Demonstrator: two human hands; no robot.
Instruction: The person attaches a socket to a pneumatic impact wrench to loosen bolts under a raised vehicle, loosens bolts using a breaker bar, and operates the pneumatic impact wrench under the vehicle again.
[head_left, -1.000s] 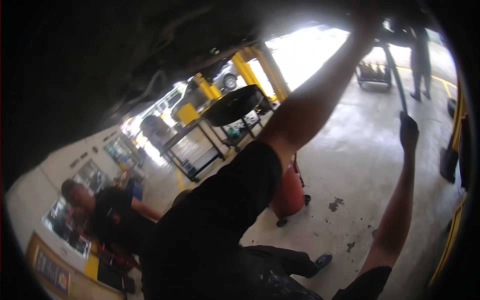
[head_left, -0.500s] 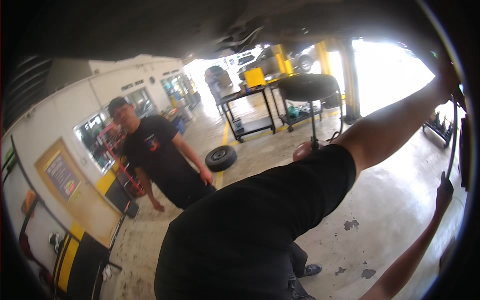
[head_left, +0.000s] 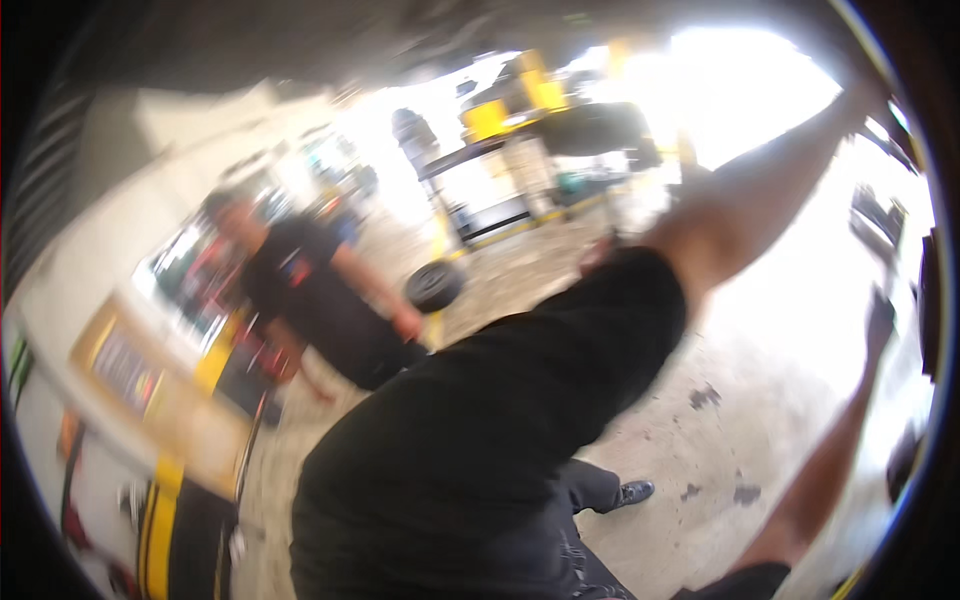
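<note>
My left arm, in a black short sleeve, stretches to the upper right under a dark vehicle underside (head_left: 300, 40). My left hand (head_left: 874, 100) is up by the rim, dark and blurred, and its fingers cannot be made out. Lower on the right side, my right hand (head_left: 880, 318) is raised, its forearm coming from the bottom edge. It looks closed round a long thin bar, which is only a faint smear now but shows plainly in the earlier frame. What the bar's upper end touches is hidden near the rim.
A person (head_left: 325, 300) in a black shirt stands to my left. Beyond lie a wheel (head_left: 434, 287) on the floor, a black cart (head_left: 490, 220) and a large tyre (head_left: 598, 130) raised off the ground. A tan door (head_left: 165, 390) is in the left wall.
The whole view has shifted and blurred with head motion. My right hand sits slightly higher in the picture, and more of its arm and sleeve shows.
</note>
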